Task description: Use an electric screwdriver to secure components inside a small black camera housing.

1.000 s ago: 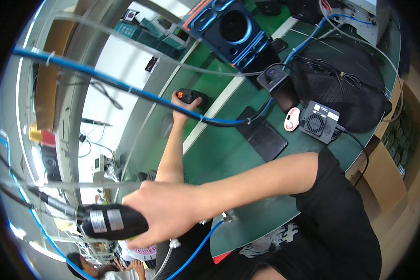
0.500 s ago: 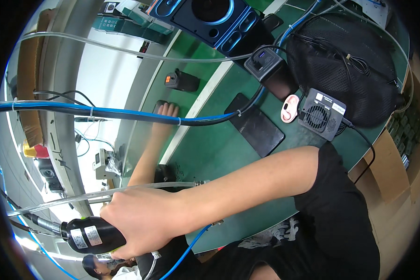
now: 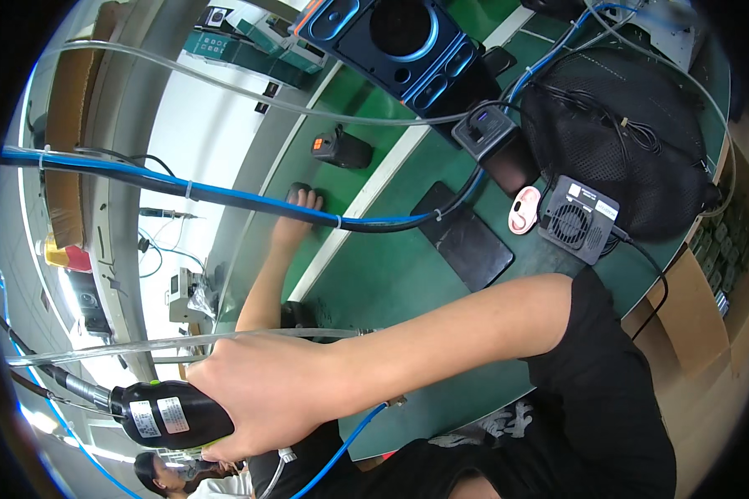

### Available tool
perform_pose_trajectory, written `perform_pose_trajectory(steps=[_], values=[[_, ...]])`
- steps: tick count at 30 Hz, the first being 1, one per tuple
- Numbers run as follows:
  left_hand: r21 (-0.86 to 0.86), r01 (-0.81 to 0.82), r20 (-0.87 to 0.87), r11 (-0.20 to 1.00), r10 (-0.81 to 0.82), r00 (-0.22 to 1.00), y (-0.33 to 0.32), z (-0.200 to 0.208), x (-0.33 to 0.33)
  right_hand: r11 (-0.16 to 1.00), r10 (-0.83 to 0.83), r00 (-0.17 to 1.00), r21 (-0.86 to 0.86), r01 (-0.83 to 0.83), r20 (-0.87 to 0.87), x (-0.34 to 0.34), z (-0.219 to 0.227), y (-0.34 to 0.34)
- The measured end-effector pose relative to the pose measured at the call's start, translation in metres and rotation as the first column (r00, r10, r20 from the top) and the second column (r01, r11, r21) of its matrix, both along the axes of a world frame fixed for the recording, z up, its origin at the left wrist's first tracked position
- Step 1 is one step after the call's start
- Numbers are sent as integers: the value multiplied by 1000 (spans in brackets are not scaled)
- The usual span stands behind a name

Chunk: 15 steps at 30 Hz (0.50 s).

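My right hand (image 3: 266, 391) comes in from the right and is closed around a black electric screwdriver (image 3: 179, 416) with two white labels. A cable joins the tool's left end; its tip is hidden. My left hand (image 3: 302, 206) reaches past it to the green strip, fingers bent over a small dark rounded object (image 3: 298, 191), mostly covered. Beyond that hand stands a small black block (image 3: 341, 148) with orange marks. A dark thing (image 3: 295, 316) beside my left forearm is partly hidden. Just above my right wrist passes a clear hose (image 3: 216, 341).
A black-and-blue speaker-like unit (image 3: 404, 41), a black phone (image 3: 466, 237), a pink oval piece (image 3: 523, 209), a grey fan box (image 3: 578, 220) and a black mesh bag (image 3: 632, 150) lie on the green table (image 3: 366, 291). A blue-black cable bundle (image 3: 250, 200) crosses above. A person (image 3: 158, 476) appears lower left.
The whole view has shifted slightly, moving the table things right and a little down. Both hands keep nearly the same pose, the right still gripping the electric screwdriver.
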<state>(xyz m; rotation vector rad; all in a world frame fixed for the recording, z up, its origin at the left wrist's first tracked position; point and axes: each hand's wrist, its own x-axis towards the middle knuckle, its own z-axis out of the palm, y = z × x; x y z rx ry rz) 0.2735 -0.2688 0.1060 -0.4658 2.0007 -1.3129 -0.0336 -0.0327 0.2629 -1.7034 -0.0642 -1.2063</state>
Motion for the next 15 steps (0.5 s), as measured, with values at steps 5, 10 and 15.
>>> perform_pose_trajectory(steps=[5, 10, 15], values=[[312, -147, -653, 939, 324, 684, 39, 65, -47, 1000, 2, 1000, -18, -2, -16, -5, 5, 1], [335, -207, -851, 919, 389, 353, 137, 120, -106, 1000, -10, 999, -15, 9, -46, -15, 8, -7], [807, -173, -584, 565, 807, -86, 268, 128, -110, 996, -85, 988, -42, 80, -129, -22, 12, -16]])
